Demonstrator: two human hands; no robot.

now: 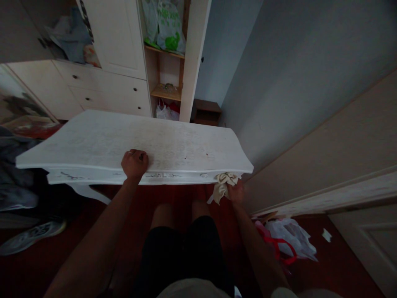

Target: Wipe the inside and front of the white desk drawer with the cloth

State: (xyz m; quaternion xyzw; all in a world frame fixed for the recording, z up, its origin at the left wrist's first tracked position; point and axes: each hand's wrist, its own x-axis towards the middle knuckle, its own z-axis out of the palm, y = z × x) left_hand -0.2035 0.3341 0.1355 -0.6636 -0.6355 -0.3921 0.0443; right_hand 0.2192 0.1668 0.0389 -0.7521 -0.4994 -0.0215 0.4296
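Observation:
A white table [102, 136] with a curved edge and carved drawer fronts stands before me, its top marked with greyish smudges and small dark specks. On its front edge rests my left hand [135, 164], fingers curled around a small dark thing too small to make out. My right hand [236, 191] grips a crumpled beige cloth [221, 188] against the front face near the right corner, just below the tabletop.
Behind the table is a white cabinet [124, 37] with an open door and plastic bags [170, 27] on a shelf. A wall runs along the right. On the red floor lie a white bag [293, 238] and a shoe [34, 236].

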